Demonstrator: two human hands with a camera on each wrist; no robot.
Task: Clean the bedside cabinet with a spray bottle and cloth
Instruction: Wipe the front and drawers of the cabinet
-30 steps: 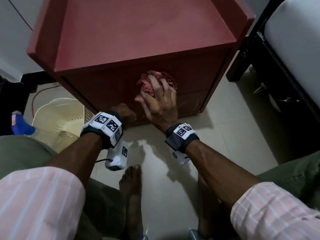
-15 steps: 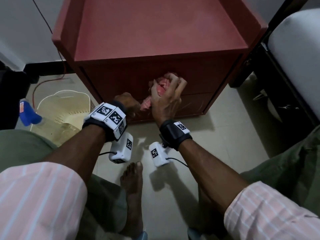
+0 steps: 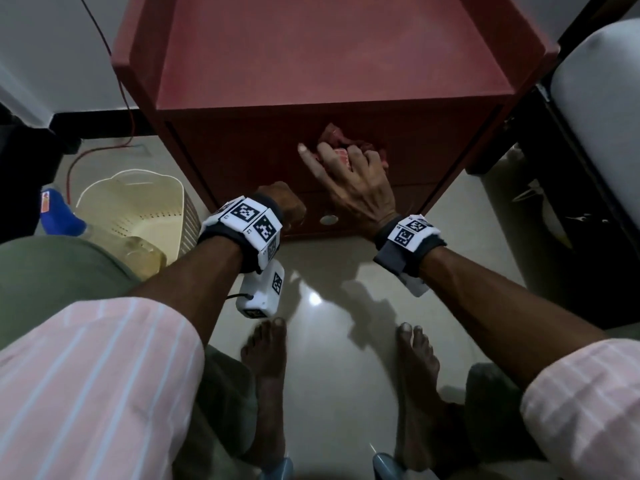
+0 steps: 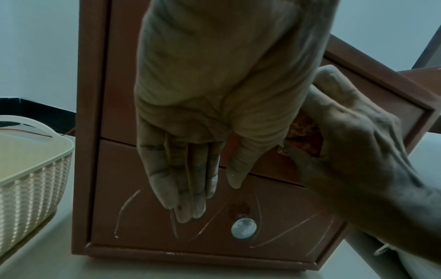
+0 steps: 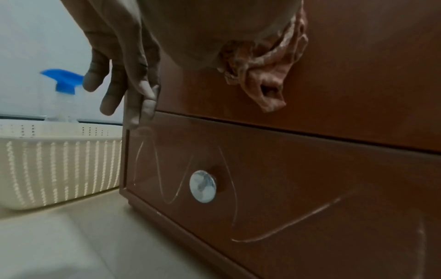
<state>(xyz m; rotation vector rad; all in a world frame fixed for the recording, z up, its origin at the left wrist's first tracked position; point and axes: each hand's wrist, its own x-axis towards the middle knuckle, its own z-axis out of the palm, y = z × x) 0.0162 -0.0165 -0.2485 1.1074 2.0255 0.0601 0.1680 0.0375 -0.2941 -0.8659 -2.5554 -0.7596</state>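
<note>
Pinkish-red cloth (image 3: 341,147), soft and crumpled, bunched under your right hand (image 3: 356,188) and pressed flat against the upper front panel of the bedside cabinet (image 3: 311,64), above the seam of the lower drawer (image 5: 286,188). Your fingers curl over the wad with the index finger lying straighter to the left; a loose tail of fabric hangs out below the palm in the right wrist view. Judged limp and light, it should fold or slip under a flat palm, so take it gathered in the middle, as now, with the loose tail tucked in. Left hand (image 4: 190,169): empty, fingers straight and close together, pointing down in front of the lower drawer, just above its round metal knob (image 4: 243,227); whether the fingertips touch the panel cannot be told. Spray bottle (image 5: 63,83): blue trigger head, clear body, standing well to the left behind the cream basket (image 5: 59,160); likely smooth plastic, best taken at the neck. Hidden or unclear: the bottle's lower body and fill level, the cabinet's sides and back, the part of the cloth beneath the palm. Curved pale streaks on the drawer face may be scratches or wet marks; undetermined.
</note>
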